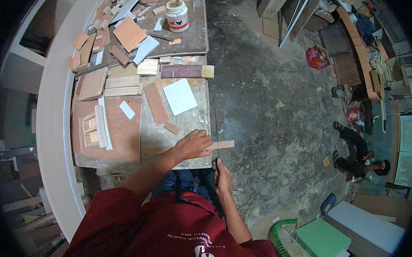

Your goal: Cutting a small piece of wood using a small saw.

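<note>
My left hand (pixel 193 145) lies flat on a long thin wooden strip (pixel 224 145) that sticks out over the right edge of the workbench (pixel 187 123). My right hand (pixel 222 176) grips the handle of a narrow hand saw (pixel 215 124), whose blade runs up across the strip just right of my left fingers. A white square panel (pixel 179 96) and a brown strip (pixel 156 103) lie on the bench behind my left hand.
Many wood offcuts (pixel 122 35) and a white glue pot (pixel 177 15) cover the far bench. A person (pixel 360 157) sits on the concrete floor at right. A red box (pixel 317 57), a green panel (pixel 321 240) and a green hose (pixel 279 234) lie around.
</note>
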`<state>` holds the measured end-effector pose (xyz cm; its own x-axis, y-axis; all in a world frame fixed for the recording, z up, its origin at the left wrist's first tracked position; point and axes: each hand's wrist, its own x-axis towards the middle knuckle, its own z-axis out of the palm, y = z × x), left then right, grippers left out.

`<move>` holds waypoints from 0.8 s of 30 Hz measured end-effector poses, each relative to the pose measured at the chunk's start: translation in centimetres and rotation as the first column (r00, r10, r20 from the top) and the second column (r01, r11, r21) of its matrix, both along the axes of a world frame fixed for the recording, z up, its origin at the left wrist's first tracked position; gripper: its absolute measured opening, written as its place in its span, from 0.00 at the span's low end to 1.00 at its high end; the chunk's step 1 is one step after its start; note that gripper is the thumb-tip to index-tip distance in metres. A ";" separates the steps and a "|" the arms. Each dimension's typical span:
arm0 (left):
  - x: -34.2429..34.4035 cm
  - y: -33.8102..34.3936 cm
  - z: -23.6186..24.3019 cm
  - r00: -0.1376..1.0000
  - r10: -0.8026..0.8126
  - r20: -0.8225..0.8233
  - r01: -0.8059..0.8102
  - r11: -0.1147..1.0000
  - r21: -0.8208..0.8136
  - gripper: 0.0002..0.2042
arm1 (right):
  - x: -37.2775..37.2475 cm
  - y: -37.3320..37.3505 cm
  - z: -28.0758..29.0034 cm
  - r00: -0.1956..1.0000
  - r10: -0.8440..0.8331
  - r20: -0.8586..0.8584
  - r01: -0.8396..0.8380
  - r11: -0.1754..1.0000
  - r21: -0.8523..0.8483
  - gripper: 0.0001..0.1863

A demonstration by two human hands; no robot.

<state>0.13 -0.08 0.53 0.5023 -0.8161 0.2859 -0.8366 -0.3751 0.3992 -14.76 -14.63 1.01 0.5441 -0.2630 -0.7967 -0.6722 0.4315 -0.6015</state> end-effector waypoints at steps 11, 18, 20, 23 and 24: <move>-0.1 0.0 -0.8 1.000 0.002 -0.013 -0.002 1.000 0.020 0.12 | 1.2 -0.8 -0.2 0.999 0.024 0.031 -0.025 0.999 0.031 0.18; -0.6 0.6 -0.9 0.999 -0.001 -0.044 0.004 0.998 0.063 0.12 | -4.7 -0.2 0.4 0.992 0.107 -0.068 -0.110 0.993 -0.042 0.20; -0.1 0.9 -0.4 0.999 0.000 -0.040 0.002 0.998 0.061 0.11 | -4.4 0.7 1.6 0.989 0.060 -0.134 -0.067 0.997 -0.042 0.20; 0.1 0.0 -0.4 1.000 0.010 -0.016 -0.009 0.999 0.044 0.11 | -3.4 0.6 -1.1 0.999 0.054 0.000 -0.054 0.998 -0.026 0.19; 0.1 0.0 -0.4 1.000 0.007 -0.026 -0.006 1.000 0.027 0.11 | -3.5 0.3 -1.2 0.998 0.062 -0.032 -0.063 0.997 -0.032 0.19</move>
<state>0.27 -0.03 0.10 0.5145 -0.8200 0.2508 -0.8238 -0.3914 0.4102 -18.28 -14.36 -0.23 0.5359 -0.2559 -0.8046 -0.7156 0.3680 -0.5937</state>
